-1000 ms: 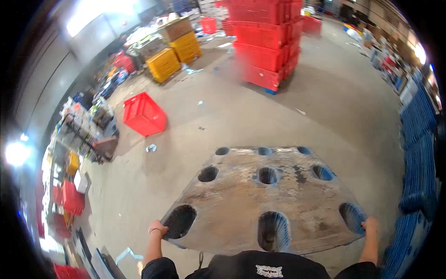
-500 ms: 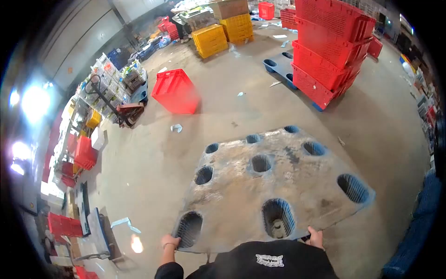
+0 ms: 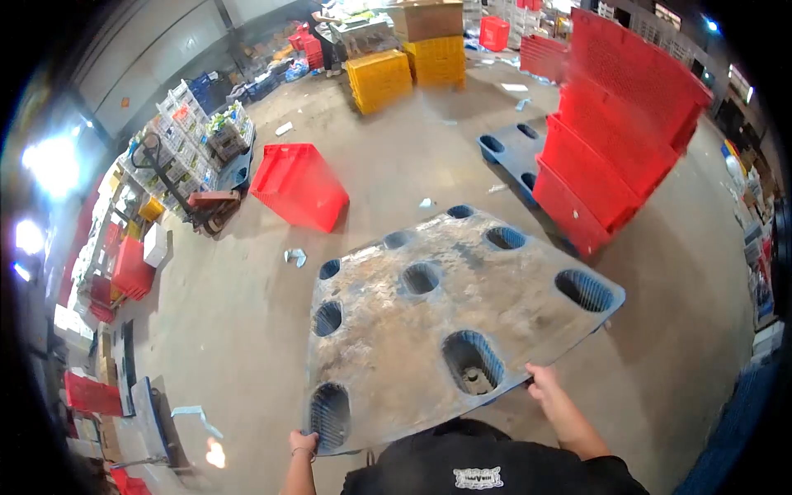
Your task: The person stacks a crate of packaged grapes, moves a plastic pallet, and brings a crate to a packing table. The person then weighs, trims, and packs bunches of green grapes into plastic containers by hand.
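A worn blue plastic pallet (image 3: pixel 396 338), its top scuffed brown and grey, spreads out in front of my body. Several oval wells are sunk into it. My left hand (image 3: pixel 304 442) grips its near left corner, beside a deep well, with the fingers partly hidden by the edge. Farther along the near edge, to the right, my right hand (image 3: pixel 542 381) is closed on the rim, its fingertips out of sight underneath. The pallet appears slightly tilted, and its right side sits farther from me than its left.
Tall red crates (image 3: pixel 615 144) stand stacked on another blue pallet (image 3: pixel 511 148) ahead right. A lone red crate (image 3: pixel 299 186) is on the floor ahead left, near a pallet jack (image 3: pixel 210 206) and loaded white crates (image 3: pixel 177 132). Yellow crates (image 3: pixel 379 81) and a person (image 3: pixel 323 37) are farther back.
The pallet has shifted left in view and turned counterclockwise, its right side swinging away from me. My right arm reaches farther forward. The red crate stack looks nearer.
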### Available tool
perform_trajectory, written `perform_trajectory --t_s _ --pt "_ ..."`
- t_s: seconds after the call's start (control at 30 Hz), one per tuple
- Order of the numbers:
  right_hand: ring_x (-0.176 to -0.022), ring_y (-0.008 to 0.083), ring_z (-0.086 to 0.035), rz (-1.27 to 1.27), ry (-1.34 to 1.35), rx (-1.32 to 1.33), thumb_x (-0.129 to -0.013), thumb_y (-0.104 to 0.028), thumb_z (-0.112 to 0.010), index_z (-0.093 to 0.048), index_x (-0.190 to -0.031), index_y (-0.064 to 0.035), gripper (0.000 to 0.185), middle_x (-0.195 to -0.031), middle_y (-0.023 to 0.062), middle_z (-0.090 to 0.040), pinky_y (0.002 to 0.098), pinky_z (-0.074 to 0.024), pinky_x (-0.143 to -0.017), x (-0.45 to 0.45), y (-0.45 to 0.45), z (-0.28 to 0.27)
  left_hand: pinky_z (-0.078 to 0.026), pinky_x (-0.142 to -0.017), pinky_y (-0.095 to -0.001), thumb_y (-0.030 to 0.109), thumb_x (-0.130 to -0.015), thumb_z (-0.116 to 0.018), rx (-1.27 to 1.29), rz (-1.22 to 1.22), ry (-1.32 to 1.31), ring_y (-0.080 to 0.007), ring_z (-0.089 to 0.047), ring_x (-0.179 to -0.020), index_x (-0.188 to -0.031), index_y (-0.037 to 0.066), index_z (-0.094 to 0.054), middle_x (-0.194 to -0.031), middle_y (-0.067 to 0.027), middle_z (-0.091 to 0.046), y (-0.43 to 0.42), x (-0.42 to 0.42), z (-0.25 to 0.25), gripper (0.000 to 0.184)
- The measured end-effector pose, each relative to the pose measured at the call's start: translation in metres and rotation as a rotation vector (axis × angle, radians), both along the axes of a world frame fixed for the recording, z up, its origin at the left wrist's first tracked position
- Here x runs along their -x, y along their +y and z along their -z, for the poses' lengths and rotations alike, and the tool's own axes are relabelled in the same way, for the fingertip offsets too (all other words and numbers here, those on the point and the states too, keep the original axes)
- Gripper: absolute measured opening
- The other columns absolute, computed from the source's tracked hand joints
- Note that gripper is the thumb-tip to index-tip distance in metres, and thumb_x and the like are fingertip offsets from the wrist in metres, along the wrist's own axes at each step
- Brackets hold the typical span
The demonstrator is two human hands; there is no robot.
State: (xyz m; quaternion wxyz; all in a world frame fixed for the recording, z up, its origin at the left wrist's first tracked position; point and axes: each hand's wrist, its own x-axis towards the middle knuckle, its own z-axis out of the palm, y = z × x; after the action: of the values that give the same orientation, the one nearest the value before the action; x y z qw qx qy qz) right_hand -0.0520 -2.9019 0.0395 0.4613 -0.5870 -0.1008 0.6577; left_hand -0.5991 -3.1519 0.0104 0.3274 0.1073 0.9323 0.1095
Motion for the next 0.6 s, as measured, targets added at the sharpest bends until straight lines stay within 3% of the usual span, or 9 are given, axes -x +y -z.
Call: perform_trajectory --t_s 0.07,0.17,0.23,0.33,0.4,0.43,0.5,0.57,0.6 --pt "-0.090 0.0241 -0.052 0.023 0.053 0.137 -0.077 0.003 -0.051 -0.047 -0.106 -0.0009 0.030 -0.101 0.0103 -0.053 0.0405 -0.0435 -0.078 0.012 0.054 0.039 -0.045 -0.079 -0.0369 0.012 -0.056 -0.073 -0.029 -0.031 0.062 -0.0288 -0.056 -0.093 -0.103 -0.004 -0.053 -0.102 -0.0206 -0.056 0.051 0.015 0.018 0.054" --pt "-0.092 0.0268 -0.052 0.080 0.086 0.185 -0.079 0.003 -0.048 -0.047 -0.105 0.0014 0.026 -0.100 0.0130 -0.053 0.0425 -0.0433 -0.081 0.055 0.130 0.043 -0.046 -0.079 -0.0370 0.010 -0.057 -0.073 -0.043 -0.193 0.139 -0.0287 -0.056 -0.093 -0.105 -0.003 -0.050 -0.102 -0.0197 -0.056 0.142 0.048 0.030 0.055" --pt "-0.094 0.0291 -0.051 0.075 0.321 0.223 -0.080 0.004 -0.047 -0.046 -0.104 0.0039 0.024 -0.101 0.0157 -0.052 0.0436 -0.0430 -0.084 0.074 0.172 0.055 -0.046 -0.079 -0.0364 0.009 -0.058 -0.072 -0.002 -0.199 0.127 -0.0281 -0.056 -0.093 -0.107 -0.003 -0.048 -0.101 -0.0190 -0.057 0.181 0.076 0.044 0.056" --pt "-0.095 0.0314 -0.050 0.107 0.252 0.196 -0.082 0.002 -0.045 -0.044 -0.105 0.0046 0.023 -0.104 0.0177 -0.049 0.0462 -0.0428 -0.084 0.109 0.222 0.050 -0.046 -0.076 -0.0354 0.004 -0.064 -0.067 -0.164 -0.341 -0.004 -0.0269 -0.056 -0.089 -0.113 -0.002 -0.042 -0.104 -0.0161 -0.055 0.219 0.086 0.054 0.056" --pt "-0.094 0.0316 -0.050 0.133 0.229 0.207 -0.082 0.001 -0.044 -0.044 -0.104 0.0036 0.022 -0.104 0.0175 -0.048 0.0468 -0.0429 -0.083 0.135 0.251 0.070 -0.043 -0.082 -0.0344 0.000 -0.069 -0.060 -0.668 -0.491 -0.066 -0.0255 -0.052 -0.096 -0.121 -0.001 -0.033 -0.114 -0.0153 -0.049 0.238 0.074 0.045 0.059" --pt "-0.093 0.0312 -0.051 0.135 0.214 0.256 -0.082 0.001 -0.044 -0.044 -0.103 0.0027 0.021 -0.103 0.0168 -0.048 0.0465 -0.0425 -0.082 0.147 0.262 0.087 -0.043 -0.082 -0.0344 0.000 -0.069 -0.060 -0.667 -0.497 -0.061 -0.0255 -0.052 -0.096 -0.121 -0.001 -0.033 -0.114 -0.0153 -0.049 0.242 0.065 0.054 0.059" --pt "-0.091 0.0309 -0.051 0.129 0.215 0.319 -0.082 0.000 -0.045 -0.044 -0.101 0.0018 0.019 -0.102 0.0161 -0.048 0.0462 -0.0421 -0.082 0.170 0.276 0.124 -0.042 -0.078 -0.0327 -0.001 -0.071 -0.054 -0.809 -0.535 0.231 -0.0204 -0.048 -0.093 -0.121 -0.001 -0.032 -0.115 -0.0156 -0.043 0.238 0.050 0.080 0.055" --pt "-0.089 0.0268 -0.052 -0.007 0.323 0.469 -0.082 -0.002 -0.047 -0.045 -0.099 -0.0011 0.017 -0.098 0.0133 -0.050 0.0440 -0.0414 -0.082 0.188 0.275 0.158 -0.037 -0.088 -0.0343 0.001 -0.071 -0.056 -0.674 -0.294 0.203 -0.0229 -0.045 -0.102 -0.121 0.000 -0.033 -0.120 -0.0146 -0.040 0.221 -0.005 0.076 0.055" --pt "-0.089 0.0268 -0.052 -0.004 0.339 0.490 -0.082 -0.002 -0.047 -0.045 -0.099 -0.0011 0.017 -0.098 0.0133 -0.050 0.0440 -0.0414 -0.082 0.195 0.265 0.171 -0.026 -0.099 -0.0364 0.003 -0.073 -0.052 -0.507 -0.200 0.047 -0.0270 -0.031 -0.120 -0.126 -0.001 -0.029 -0.128 -0.0175 -0.034 0.226 -0.043 0.036 0.057"
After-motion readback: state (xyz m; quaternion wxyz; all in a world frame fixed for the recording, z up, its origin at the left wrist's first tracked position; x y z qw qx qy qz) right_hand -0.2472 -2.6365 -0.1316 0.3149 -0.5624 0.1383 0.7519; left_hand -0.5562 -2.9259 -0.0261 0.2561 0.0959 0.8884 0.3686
